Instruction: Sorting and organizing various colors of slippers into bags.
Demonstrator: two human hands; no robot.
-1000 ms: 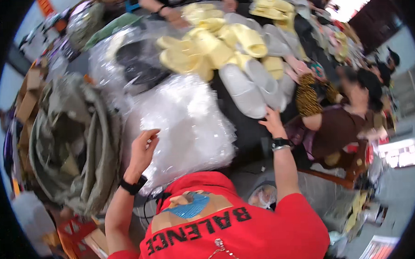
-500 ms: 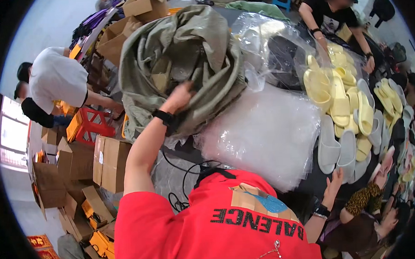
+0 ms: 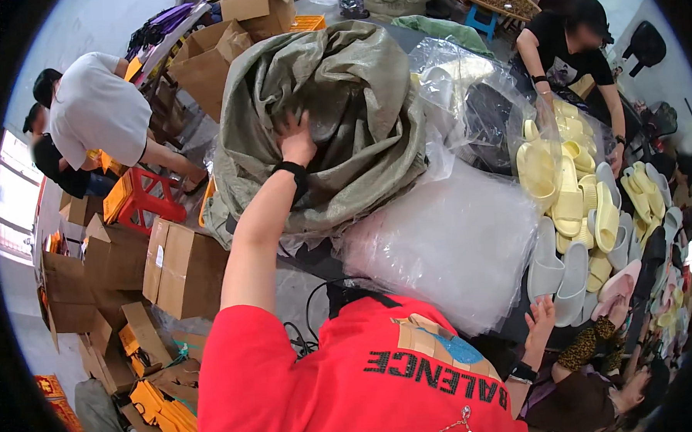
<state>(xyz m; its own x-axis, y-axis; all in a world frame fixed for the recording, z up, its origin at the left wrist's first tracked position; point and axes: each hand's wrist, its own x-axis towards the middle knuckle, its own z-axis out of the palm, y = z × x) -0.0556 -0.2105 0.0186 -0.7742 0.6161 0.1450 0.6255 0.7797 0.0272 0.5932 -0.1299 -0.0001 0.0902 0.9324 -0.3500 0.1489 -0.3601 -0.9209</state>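
A large grey-green woven sack [image 3: 387,98] stands with its mouth wide and its rim in folds. My left hand [image 3: 296,141] reaches over its opening, fingers spread against the inner folds, holding nothing that shows. The bottom of the sack is in shadow. Lower right, my right hand [image 3: 540,327] is raised with its fingers apart and nothing visible in it. Its fingertips come close to a grey slipper [image 3: 543,261]; whether they touch, I cannot make out. Between my hands lies a stack of clear plastic bags [image 3: 447,242].
Yellow slippers [image 3: 568,198] and more grey ones cover the right side. Across the table a person in black [image 3: 578,59] handles a clear bag of slippers; another person [image 3: 600,375] handles a pink slipper [image 3: 619,285]. Cardboard boxes [image 3: 186,265] and a red stool [image 3: 148,201] stand left.
My left hand has moved from deeper in the sack's mouth to its inner folds, fingers now spread. A tan piece there no longer shows. A pink slipper has shifted toward the grey ones.
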